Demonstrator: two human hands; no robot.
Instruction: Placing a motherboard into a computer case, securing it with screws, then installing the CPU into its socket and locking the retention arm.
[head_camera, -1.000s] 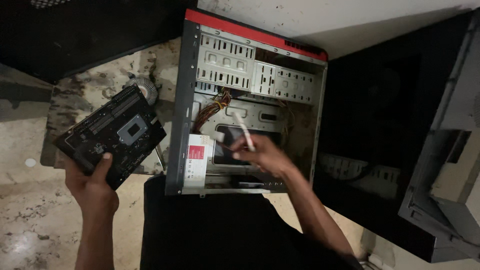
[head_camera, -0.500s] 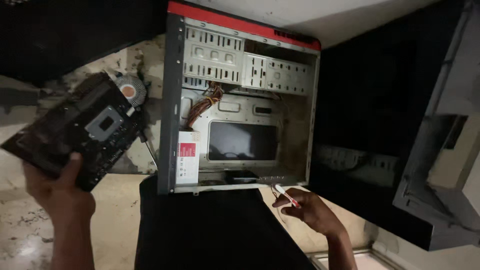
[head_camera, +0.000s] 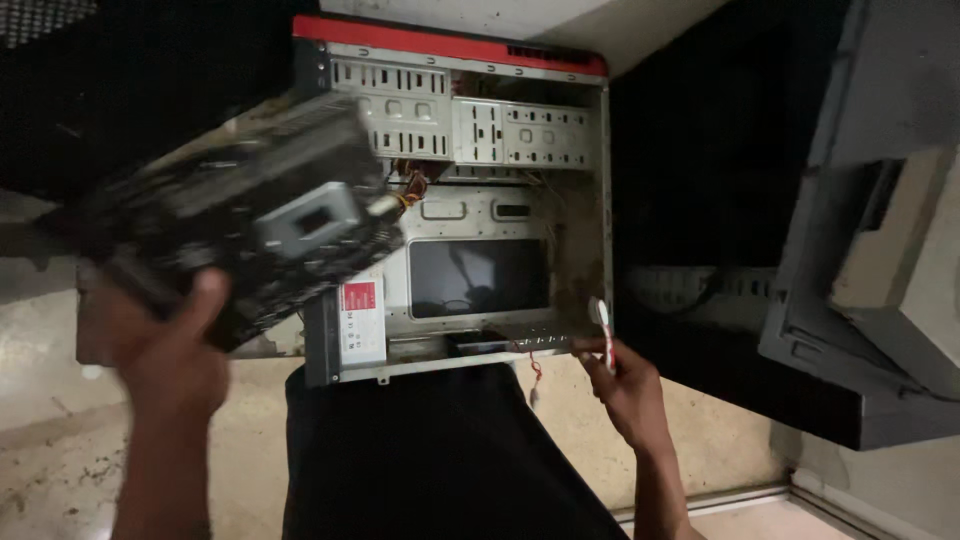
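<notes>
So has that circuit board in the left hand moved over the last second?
Yes. The circuit board in the left hand has swung right and now overlaps the open computer case, where earlier it sat clear of its left edge.

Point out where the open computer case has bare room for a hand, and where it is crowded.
Free: the flat tray of the computer case around its dark cutout. Crowded: drive bays and wires up top; the left hand holds the motherboard over the left edge.

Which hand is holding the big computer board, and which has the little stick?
The left hand grips the big dark motherboard, raised beside the open grey computer case. The right hand only pinches a thin white-and-red tool.
</notes>
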